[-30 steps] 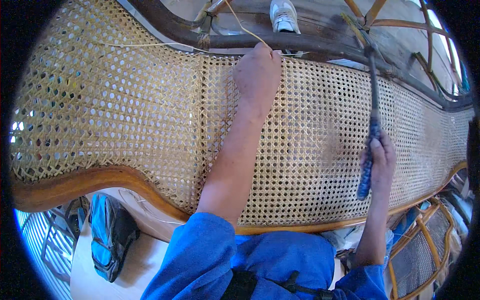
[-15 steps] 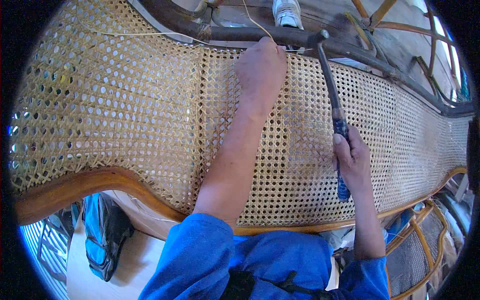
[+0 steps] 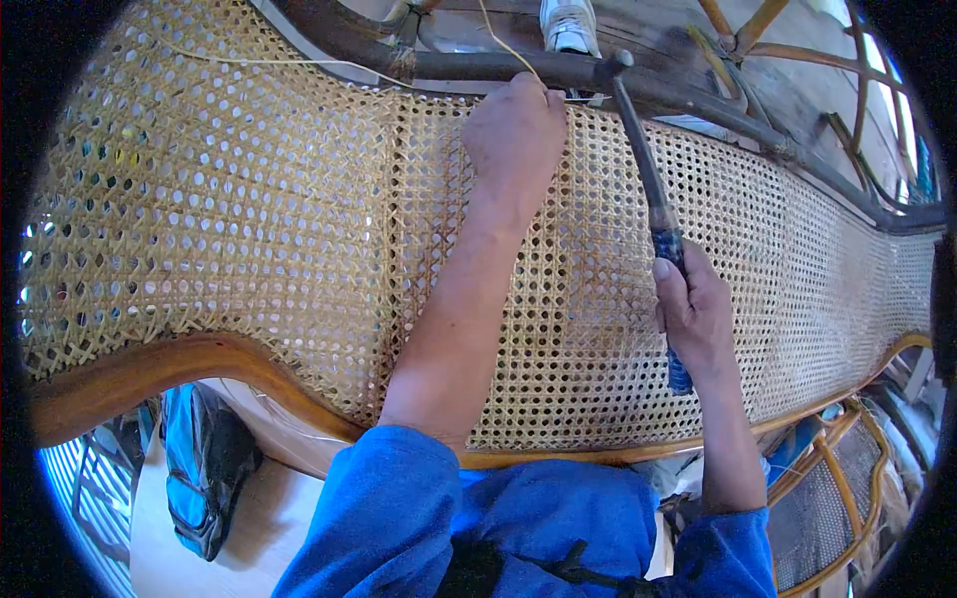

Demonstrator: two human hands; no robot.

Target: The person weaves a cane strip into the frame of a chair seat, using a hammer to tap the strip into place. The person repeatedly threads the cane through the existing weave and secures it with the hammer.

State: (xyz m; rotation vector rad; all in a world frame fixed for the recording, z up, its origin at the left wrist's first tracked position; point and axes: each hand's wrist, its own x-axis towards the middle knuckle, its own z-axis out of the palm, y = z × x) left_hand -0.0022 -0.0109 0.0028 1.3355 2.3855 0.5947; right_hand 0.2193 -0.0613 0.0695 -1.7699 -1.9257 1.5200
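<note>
Woven cane panel [image 3: 249,229]: one long sheet of pale open-mesh weave, stretched across a curved wooden frame [image 3: 130,374] that shows along its near edge.
Dark rail [image 3: 478,66]: one rounded bar running along the panel's far edge.
Bag [image 3: 199,458]: one blue and black bag on the floor below the frame; I cannot make out what is in it.
Left hand [image 3: 516,130]: closed into a fist at the far edge of the panel, touching the dark rail; a thin pale cane strand [image 3: 503,42] rises from it, probably pinched in the fingers.
Right hand [image 3: 695,314]: wrapped fully shut around the blue grip of one hammer [image 3: 648,189].
Hammer position: shaft slanting up across the weave, head resting against the dark rail just beside the left hand.
Shoe [image 3: 569,25]: one white shoe beyond the rail.
</note>
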